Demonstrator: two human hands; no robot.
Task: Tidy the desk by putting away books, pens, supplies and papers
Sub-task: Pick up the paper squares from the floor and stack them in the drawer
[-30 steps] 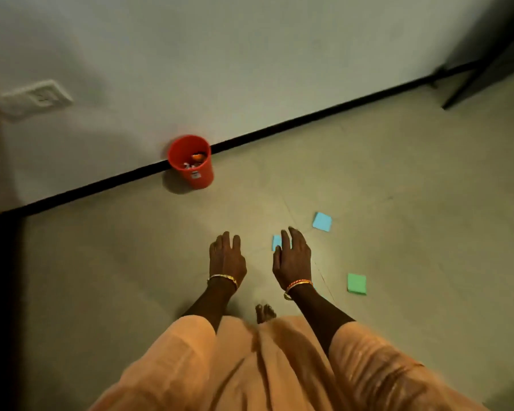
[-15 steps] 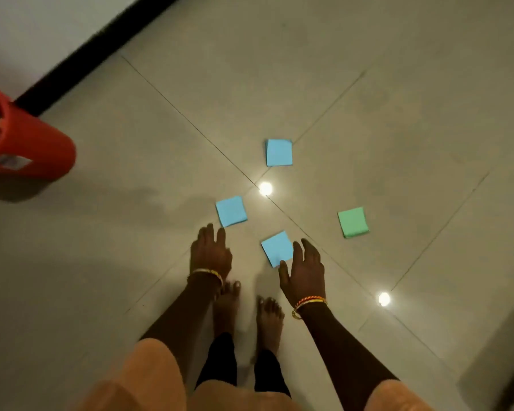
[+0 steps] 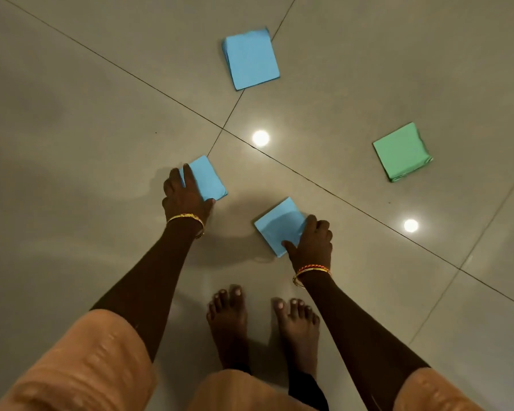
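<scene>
Glossy grey tile (image 3: 72, 143) covered the whole floor, crossed by thin dark grout lines that met near the centre of the view, and two round ceiling lights were mirrored in it, one reflection (image 3: 261, 138) just past that crossing and another (image 3: 411, 225) toward three o'clock. Four square pads of sticky notes were scattered over the tiles. A blue pad (image 3: 251, 58) lay at twelve o'clock, well apart from the rest, across a grout line, and a green pad (image 3: 401, 152) lay at two o'clock, its edges slightly fanned. The left hand (image 3: 186, 197) was lowered to the floor at ten o'clock from the feet, its fingers curled over the near left edge of a second blue pad (image 3: 208, 179) and its thumb set against the pad's near corner, so that the pad was gripped while resting flat on the tile. The right hand (image 3: 312, 244) was lowered at one o'clock from the feet, and a third blue pad (image 3: 278, 225) was pinched at its right side between curled fingers and thumb; whether that pad was lifted off the tile could not be told. Both forearms were stretched straight down from loose orange sleeves (image 3: 80, 366), with bangles worn at each wrist. Two bare feet (image 3: 229, 318) were planted side by side at six o'clock.
</scene>
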